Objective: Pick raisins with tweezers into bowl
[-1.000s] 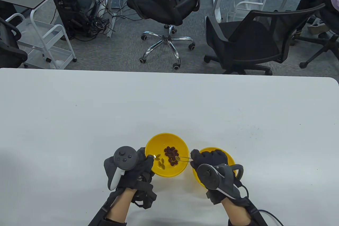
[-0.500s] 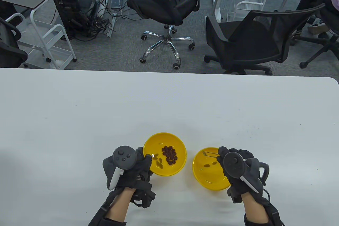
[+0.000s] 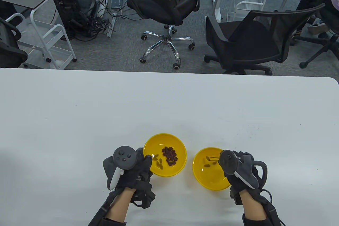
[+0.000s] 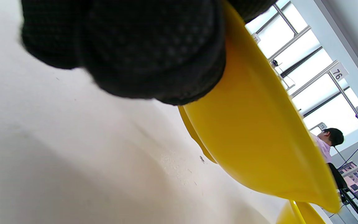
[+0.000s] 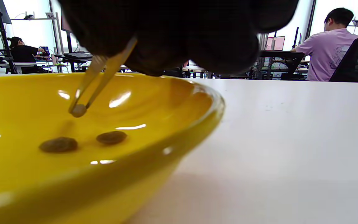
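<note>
Two glossy bowls [image 3: 211,169] (round, yellow).

We see both hands in black dotted-fabric gloves, bare skin at the wrists. Our left hand [image 3: 129,169] carries a dark grey round-faced tracker with buttons and a white handle; our right hand [image 3: 239,173] carries a matching grey one with a white stripe. Black cables trail along both forearms.

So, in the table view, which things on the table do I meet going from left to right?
Left hand → bowl with the dark pile → second bowl → right hand, which holds the tweezers over that second bowl.
</note>
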`<state>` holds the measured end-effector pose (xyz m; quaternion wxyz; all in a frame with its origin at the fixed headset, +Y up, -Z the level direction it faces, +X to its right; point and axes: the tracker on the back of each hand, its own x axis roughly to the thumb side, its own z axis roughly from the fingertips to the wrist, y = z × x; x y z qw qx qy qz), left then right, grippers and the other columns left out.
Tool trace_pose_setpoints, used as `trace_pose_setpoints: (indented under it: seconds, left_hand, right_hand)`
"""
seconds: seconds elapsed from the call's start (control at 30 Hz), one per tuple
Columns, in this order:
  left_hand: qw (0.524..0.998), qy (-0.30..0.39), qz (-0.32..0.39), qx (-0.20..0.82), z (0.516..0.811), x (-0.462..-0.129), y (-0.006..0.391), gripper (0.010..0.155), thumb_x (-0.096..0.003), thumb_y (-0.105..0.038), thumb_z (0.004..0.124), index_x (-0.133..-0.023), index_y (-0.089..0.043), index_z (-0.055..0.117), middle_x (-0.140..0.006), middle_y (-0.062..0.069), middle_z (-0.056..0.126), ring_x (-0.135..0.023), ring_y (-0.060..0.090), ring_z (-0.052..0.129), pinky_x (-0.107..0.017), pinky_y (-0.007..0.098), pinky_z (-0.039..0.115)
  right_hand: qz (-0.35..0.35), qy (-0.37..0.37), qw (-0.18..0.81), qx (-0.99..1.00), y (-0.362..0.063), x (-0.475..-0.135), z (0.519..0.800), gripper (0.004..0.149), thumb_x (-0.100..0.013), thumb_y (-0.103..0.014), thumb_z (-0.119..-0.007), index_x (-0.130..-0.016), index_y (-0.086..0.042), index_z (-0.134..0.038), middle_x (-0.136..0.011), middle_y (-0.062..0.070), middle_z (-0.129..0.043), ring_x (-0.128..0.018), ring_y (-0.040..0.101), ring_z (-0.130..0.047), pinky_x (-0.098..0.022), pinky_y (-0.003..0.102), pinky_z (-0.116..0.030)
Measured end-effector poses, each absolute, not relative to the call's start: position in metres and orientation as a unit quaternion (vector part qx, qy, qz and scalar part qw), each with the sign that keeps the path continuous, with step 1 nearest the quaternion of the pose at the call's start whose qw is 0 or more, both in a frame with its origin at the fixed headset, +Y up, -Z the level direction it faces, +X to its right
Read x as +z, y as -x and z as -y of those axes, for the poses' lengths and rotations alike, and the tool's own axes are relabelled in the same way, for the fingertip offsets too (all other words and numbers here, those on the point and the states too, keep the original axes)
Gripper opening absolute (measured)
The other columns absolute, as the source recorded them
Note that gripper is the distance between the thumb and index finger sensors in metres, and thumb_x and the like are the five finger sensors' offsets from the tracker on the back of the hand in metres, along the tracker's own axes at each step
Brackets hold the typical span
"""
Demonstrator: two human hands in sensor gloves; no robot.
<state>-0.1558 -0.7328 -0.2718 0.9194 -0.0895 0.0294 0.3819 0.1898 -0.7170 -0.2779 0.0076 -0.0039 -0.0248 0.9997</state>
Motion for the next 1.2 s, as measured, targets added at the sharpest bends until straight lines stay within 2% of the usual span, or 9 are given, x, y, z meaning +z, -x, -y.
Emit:
trace_pose_setpoints:
  seconds: [0.37,0.7,0.9,1.2]
  left_hand:
    - [0.92,0.091,-0.028,0.381,0.733,-0.272,0.155,0.06,-0.0543,-0.034,0.065,-0.096,0.008,0.06,-0.039,0.005,0.103,-0.014,0.006,0.103,-0.031,0.038,0.091]
    - [0.918,0.09,-0.024,0.385,0.733,-0.271,0.154,0.06,-0.0544,-0.034,0.065,-0.096,0.008,0.06,-0.039,0.005,0.103,-0.014,0.006,0.103,-0.031,0.038,0.091]
    - [0.916,0.091,-0.02,0.39,0.733,-0.271,0.153,0.06,-0.0545,-0.034,0.065,-0.096,0.008,0.06,-0.039,0.005,0.103,-0.014,0.006,0.103,-0.032,0.038,0.091]
    - [0.915,0.093,-0.013,0.393,0.734,-0.27,0.15,0.06,-0.0545,-0.034,0.065,-0.096,0.008,0.06,-0.039,0.005,0.103,-0.015,0.006,0.103,-0.033,0.038,0.09]
  right_hand:
    - [0.032,0.017,0.009,0.999,-0.193,-0.276,0.713,0.048,-0.042,-0.037,-0.08,-0.082,-0.015,-0.092,-0.06,0.003,-0.092,-0.044,0.018,-0.095,-0.063,0.056,-0.063]
    - [0.095,-0.011,0.076,0.993,-0.19,-0.267,0.699,0.048,-0.042,-0.038,-0.078,-0.083,-0.015,-0.091,-0.06,0.002,-0.091,-0.043,0.017,-0.095,-0.062,0.055,-0.065]
    - [0.136,-0.051,0.129,0.981,-0.172,-0.259,0.691,0.048,-0.042,-0.037,-0.078,-0.083,-0.015,-0.091,-0.06,0.002,-0.091,-0.043,0.017,-0.096,-0.062,0.055,-0.065]
    - [0.104,-0.133,0.116,0.979,-0.12,-0.247,0.692,0.048,-0.042,-0.038,-0.078,-0.083,-0.016,-0.091,-0.06,0.002,-0.092,-0.042,0.017,-0.096,-0.062,0.055,-0.066]
